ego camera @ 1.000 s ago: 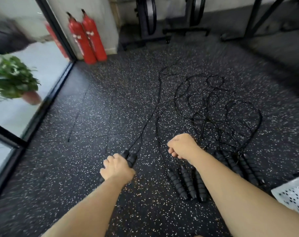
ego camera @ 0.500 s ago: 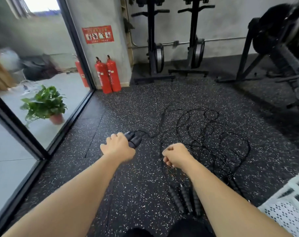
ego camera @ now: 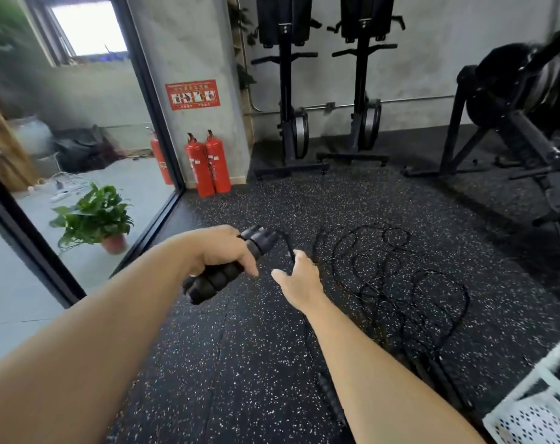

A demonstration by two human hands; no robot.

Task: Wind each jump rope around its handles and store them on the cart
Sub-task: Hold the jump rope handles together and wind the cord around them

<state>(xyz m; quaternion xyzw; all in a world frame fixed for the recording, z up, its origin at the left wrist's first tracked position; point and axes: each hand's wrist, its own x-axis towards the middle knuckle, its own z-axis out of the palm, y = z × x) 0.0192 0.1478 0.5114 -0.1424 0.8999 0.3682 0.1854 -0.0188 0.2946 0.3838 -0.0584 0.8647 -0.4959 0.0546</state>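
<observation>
Gripping both handles (ego camera: 215,280) together, the left hand (ego camera: 222,254) should hold steady while the right hand (ego camera: 299,282), at its three o'clock, feeds the cord (ego camera: 288,245) in tight, even turns; whether those fingers clasp it I cannot tell. Other ropes (ego camera: 400,283) sprawl on the floor further right.

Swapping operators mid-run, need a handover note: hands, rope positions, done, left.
Left hand: grips a pair of black ribbed foam handles, held off the floor.
Right hand: at that rope's thin black cord just past the handles; whether its fingers close on the cord is hidden.
Loose black cords lie tangled on the speckled rubber floor, with more black handles by the right forearm. The white perforated cart is at lower right, partly in view.
Done: no wraps visible on the held handles.
Left: wind this rope, then the others, and load the cart.
</observation>
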